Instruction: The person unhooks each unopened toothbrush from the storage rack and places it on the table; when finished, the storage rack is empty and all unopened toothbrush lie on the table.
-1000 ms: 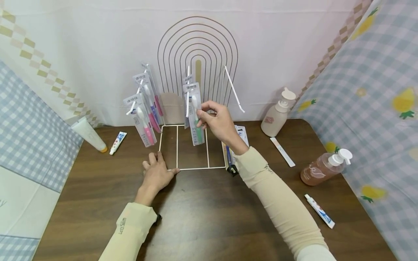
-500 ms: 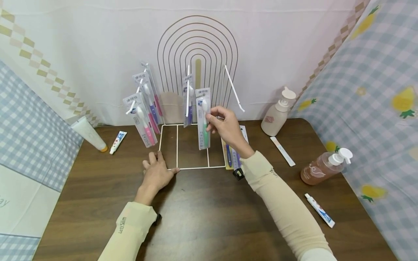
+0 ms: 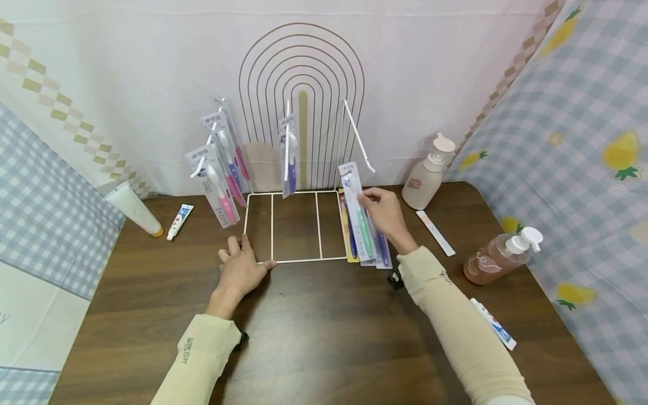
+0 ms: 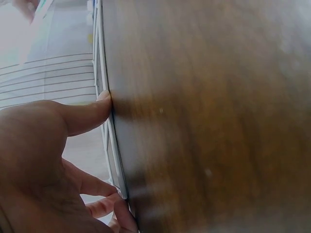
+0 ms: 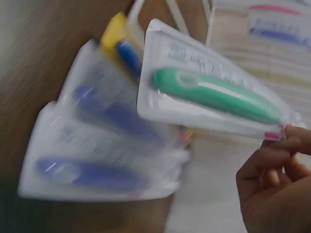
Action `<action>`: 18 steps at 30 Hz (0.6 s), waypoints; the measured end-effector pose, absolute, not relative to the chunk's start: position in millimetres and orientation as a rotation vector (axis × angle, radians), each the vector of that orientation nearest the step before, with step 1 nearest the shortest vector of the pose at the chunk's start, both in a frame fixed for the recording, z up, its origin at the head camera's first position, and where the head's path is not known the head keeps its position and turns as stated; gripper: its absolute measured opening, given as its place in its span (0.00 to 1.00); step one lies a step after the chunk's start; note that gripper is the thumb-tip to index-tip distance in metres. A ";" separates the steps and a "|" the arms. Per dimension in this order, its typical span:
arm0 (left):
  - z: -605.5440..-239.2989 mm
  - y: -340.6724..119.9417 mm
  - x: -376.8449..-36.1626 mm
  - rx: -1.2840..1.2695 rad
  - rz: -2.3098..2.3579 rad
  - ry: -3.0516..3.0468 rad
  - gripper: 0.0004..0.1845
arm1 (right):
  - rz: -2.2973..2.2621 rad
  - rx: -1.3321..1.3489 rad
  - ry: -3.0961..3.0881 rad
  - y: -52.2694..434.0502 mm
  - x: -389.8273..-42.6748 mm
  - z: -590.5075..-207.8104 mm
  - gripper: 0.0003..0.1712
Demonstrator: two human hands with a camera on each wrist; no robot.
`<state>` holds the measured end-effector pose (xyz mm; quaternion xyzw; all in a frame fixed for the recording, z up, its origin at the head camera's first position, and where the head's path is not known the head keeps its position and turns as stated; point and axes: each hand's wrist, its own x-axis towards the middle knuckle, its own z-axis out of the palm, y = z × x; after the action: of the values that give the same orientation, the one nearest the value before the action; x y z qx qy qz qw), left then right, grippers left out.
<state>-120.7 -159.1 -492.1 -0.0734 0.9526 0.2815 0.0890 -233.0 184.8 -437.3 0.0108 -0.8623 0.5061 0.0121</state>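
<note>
Right hand pinches green toothbrush pack by its upper edge, right of wire rack; light, slick blister card. Left hand rests flat on the rack's base.

A green toothbrush pack is pinched near its top by the right hand, just right of the wire rack, above packs lying on the table. The rack's near left corner is pressed by the left hand. Pink packs are hung far left.
</note>
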 end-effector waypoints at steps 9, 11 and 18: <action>-493.2 -160.0 -120.3 -0.225 0.827 2.839 0.61 | 1.483 -0.260 -2.785 262.0 -267.8 -524.4 0.19; -493.5 -159.8 -120.6 -0.224 0.827 2.840 0.61 | 1.458 -0.343 -2.807 267.4 -266.6 -527.2 0.20; -495.0 -159.2 -121.1 -0.223 0.846 2.851 0.62 | 1.370 -0.447 -2.847 281.7 -272.8 -542.3 0.24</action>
<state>-121.1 -159.2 -495.0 -0.0746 0.9530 0.2829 0.0793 -272.8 281.7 -542.3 -0.1402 -0.8920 0.4291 -0.0246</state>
